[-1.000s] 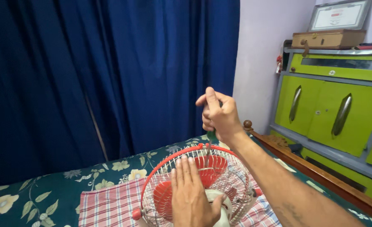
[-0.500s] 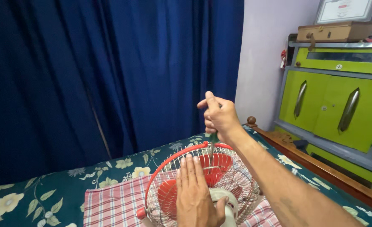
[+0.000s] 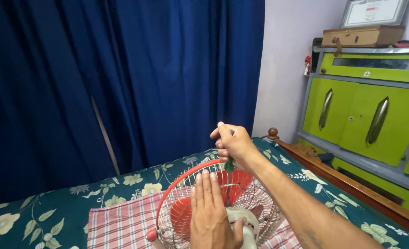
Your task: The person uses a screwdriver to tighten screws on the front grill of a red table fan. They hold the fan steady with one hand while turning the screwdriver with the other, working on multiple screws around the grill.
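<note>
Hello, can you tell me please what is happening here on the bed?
A person is working on a table fan with red blades and a wire guard, which lies on a checked cloth on the floral bedsheet. The left hand lies flat on the guard, steadying it. The right hand grips a green-handled tool, probably a screwdriver, pointing down into the guard. Blue curtains hang behind; a green cabinet stands to the right.
</note>
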